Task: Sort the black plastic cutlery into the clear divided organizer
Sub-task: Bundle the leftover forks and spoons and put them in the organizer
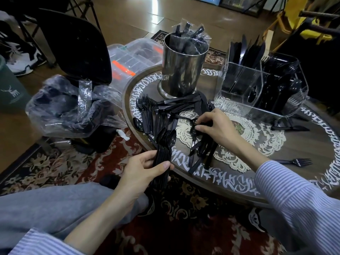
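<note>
My left hand (141,172) grips a stack of black plastic spoons (165,144) at the table's near edge, bowls pointing away from me. My right hand (215,126) reaches into a loose pile of black cutlery (200,150) on the table's lace mat, its fingertips pinching a piece there. More forks (146,109) and knives (180,105) lie spread across the table beyond my hands. The clear divided organizer (241,85) stands at the far right, with knives upright in its back compartment and forks and spoons in the others.
A steel canister (182,70) with wrapped cutlery stands mid-table. A single fork (296,161) lies at the right. The round wooden table (303,144) has white lettering around its rim. A bin lined with clear plastic (68,107), a black chair and clear boxes stand left.
</note>
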